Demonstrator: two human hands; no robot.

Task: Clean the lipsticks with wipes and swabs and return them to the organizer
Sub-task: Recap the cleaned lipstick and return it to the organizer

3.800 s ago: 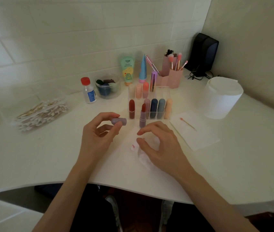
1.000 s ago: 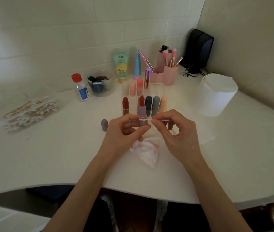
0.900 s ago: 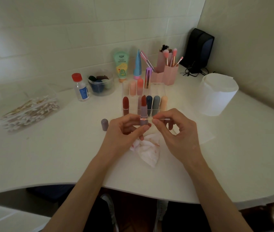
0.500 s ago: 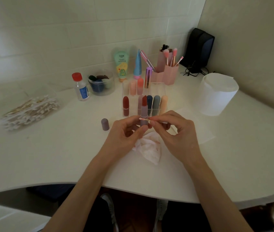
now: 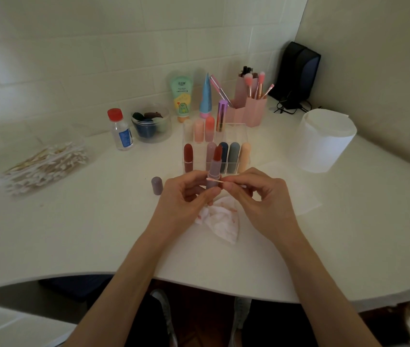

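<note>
My left hand [image 5: 186,196] grips an open mauve lipstick [image 5: 214,169] upright, its red bullet exposed. My right hand [image 5: 261,199] pinches a cotton swab [image 5: 215,181] whose pink tip lies across the lipstick tube. The mauve cap [image 5: 156,185] stands on the table to the left. A stained crumpled wipe [image 5: 220,221] lies under my hands. Just behind stands the clear organizer [image 5: 234,126] with several capped lipsticks in it.
A bag of cotton swabs [image 5: 43,164] lies at the left. A red-capped bottle [image 5: 121,130], a jar of sponges [image 5: 151,123], tubes and a pink brush holder [image 5: 251,106] stand behind. A white wipes tub [image 5: 324,141] and flat tissue [image 5: 299,194] are at the right.
My left hand set the cap down on the table and took up the open lipstick. My right hand left the wipe, picked up a swab and brought its tip to the tube.
</note>
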